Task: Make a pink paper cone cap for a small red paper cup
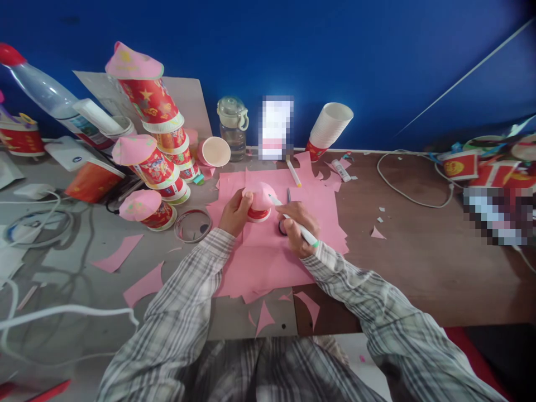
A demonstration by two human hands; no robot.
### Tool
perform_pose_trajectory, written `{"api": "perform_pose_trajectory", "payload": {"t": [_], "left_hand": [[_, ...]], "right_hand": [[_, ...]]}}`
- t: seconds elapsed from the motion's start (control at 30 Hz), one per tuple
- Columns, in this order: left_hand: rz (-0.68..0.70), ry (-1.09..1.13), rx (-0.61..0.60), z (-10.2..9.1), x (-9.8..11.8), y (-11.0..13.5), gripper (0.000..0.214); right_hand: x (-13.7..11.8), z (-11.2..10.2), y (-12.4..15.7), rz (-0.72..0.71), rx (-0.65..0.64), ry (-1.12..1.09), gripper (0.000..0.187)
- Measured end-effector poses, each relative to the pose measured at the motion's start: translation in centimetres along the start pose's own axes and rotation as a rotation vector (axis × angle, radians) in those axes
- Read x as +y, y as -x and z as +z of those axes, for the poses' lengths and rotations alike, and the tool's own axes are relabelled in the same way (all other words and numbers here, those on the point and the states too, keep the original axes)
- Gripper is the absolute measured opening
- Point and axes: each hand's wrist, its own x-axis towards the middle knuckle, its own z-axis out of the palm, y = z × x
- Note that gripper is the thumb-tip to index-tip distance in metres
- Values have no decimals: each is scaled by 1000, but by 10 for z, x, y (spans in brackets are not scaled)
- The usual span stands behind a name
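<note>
My left hand (237, 213) is closed on a short red paper cup (258, 215) topped by a pink paper cone (260, 194). In my right hand (299, 226) is a white marker with a green end (309, 237), its tip at the right side of the cone. Both hands are above a stack of pink paper sheets (280, 262) at the table's middle. A dark round thing (283, 226), partly hidden by my right hand, lies on the paper. Beyond it lies a white marker with a yellow end (295, 174).
Stacked red cups with pink cone tops (146, 100) stand at left, by a roll of tape (192, 225). A water bottle (233, 131), a blurred bright screen (275, 127) and nested paper cups (330, 127) line the back. Pink scraps (144, 283) and cables (410, 195) lie around.
</note>
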Motion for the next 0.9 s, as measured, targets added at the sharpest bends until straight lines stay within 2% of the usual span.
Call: {"api": "perform_pose_trajectory", "payload": {"t": [0.13,0.33,0.43,0.53,0.6,0.7,0.9], "left_hand": [[15,2,8,0,0,1,39],[51,-7,0,0,-3,0,40],[43,-15,-2,0,-3,-1,41],[57,-16,-5,0,-4,-1,41],[71,-17,-3,1,-4,-1,41],[62,-18,5,1,-4,-1,40],[82,-32,11,0,-5,-1,39]], "right_hand": [[5,-3,-2,-49,-69,36,10],[13,-1,-1,-77,-38,63,16],[30,-1,-8,-230,-15,121,24],[50,-3,-18,-523,-36,161,34],[58,-4,-22,-649,-38,202,35],[61,-4,-24,-727,-24,255,35],[58,-4,-23,-760,-37,226,31]]}}
